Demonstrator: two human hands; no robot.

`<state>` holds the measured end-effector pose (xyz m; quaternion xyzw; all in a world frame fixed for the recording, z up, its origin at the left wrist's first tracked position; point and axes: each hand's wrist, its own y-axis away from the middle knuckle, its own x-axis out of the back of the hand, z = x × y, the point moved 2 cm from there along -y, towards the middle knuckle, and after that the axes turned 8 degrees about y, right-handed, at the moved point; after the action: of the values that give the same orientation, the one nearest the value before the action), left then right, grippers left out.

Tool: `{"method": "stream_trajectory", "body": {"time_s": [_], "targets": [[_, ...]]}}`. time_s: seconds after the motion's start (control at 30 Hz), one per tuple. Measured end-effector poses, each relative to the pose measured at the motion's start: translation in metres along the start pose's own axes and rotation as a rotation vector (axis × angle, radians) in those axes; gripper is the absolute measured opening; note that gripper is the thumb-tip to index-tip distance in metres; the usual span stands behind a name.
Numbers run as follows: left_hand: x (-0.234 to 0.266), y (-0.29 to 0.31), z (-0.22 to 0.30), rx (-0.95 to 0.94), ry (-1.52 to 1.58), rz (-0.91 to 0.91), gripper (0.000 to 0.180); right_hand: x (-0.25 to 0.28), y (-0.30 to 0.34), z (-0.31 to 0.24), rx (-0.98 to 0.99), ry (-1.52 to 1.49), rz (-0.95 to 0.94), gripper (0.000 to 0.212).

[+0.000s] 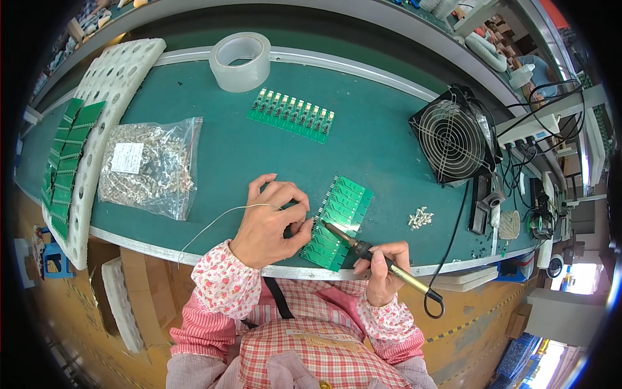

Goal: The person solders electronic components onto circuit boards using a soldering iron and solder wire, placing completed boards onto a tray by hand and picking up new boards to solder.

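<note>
The board (pixel 346 204) you are working on lies flat on the green table (pixel 227 152), near its edge in front of you, with a row of metal parts along its left side. Your left hand (pixel 275 220) is just left of the board, its fingers curled together on a thin wire (pixel 223 215). The wire's loose end trails off farther left of the board. Your thumb and fingertips are bunched at the board's left side, and whether they touch it is hard to tell.

Your right hand (pixel 383 262) is at the board's near right corner, clamped around the handle of the iron (pixel 411 281). The iron slants across the board, its tip pointing at the row of parts on the left side; you cannot tell whether the tip touches them. The iron's cord (pixel 455 236) loops up on the right of the board.

Beyond the board, a second panel (pixel 291 118) carries a row of upright parts, and a tape roll (pixel 241 63) stands past it. Left of the board lie a clear bag (pixel 152 175) of small metal pieces and, farther out, a foam slab (pixel 123 74) bearing green boards (pixel 68 165). Right of the board is a small pile (pixel 420 218) of metal pieces, with a black fan (pixel 450 136) beyond.
</note>
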<state>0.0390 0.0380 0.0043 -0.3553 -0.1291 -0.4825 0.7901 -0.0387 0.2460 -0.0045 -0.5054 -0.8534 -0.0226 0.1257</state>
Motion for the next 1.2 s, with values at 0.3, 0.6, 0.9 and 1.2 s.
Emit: {"method": "stream_trajectory", "body": {"time_s": [0.3,0.6,0.9,1.2], "targets": [[-0.0013,0.0003,-0.0012,0.022,-0.013,-0.015,0.025,-0.0002,-0.0005,-0.0016,-0.012,0.005,-0.025,0.016],[-0.0011,0.0001,-0.0008,0.024,-0.011,0.006,0.026,0.0038,0.0004,0.0061,0.013,-0.080,0.010,0.016],[-0.0036,-0.0013,-0.0001,0.006,-0.048,-0.028,0.026,-0.0004,-0.0027,-0.0034,-0.014,0.001,-0.033,0.019],[-0.0024,-0.0001,-0.0002,0.004,-0.071,-0.023,0.017,-0.0009,-0.0019,-0.0027,-0.023,0.012,-0.025,0.018]]}}
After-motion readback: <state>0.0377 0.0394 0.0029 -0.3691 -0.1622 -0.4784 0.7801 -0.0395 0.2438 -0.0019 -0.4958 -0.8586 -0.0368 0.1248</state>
